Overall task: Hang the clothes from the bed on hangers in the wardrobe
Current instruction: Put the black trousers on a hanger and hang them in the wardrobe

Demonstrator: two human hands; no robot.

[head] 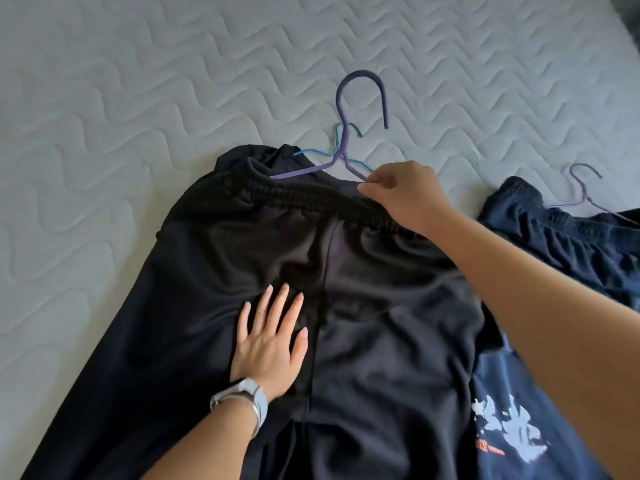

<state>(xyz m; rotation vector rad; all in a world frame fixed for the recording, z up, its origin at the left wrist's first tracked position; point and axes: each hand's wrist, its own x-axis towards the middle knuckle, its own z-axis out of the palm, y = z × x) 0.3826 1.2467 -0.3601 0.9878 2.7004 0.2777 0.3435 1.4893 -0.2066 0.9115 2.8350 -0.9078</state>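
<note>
Black trousers (374, 292) with an elastic waistband lie spread flat on the bed (138, 98). A purple hanger (343, 133) lies at the waistband, its hook pointing away from me and its left arm tucked into the waist opening. Under it shows a thinner blue hanger (313, 152). My right hand (398, 192) pinches the purple hanger's right arm just above the waistband. My left hand (270, 337), a watch on its wrist, presses flat with straight fingers on the middle of the trousers.
To the right lie dark blue shorts (571, 237) with another purple hanger (585, 188) at their waistband. A navy garment with a pale print (512, 434) lies at the lower right. Quilted white mattress fills the left and far side.
</note>
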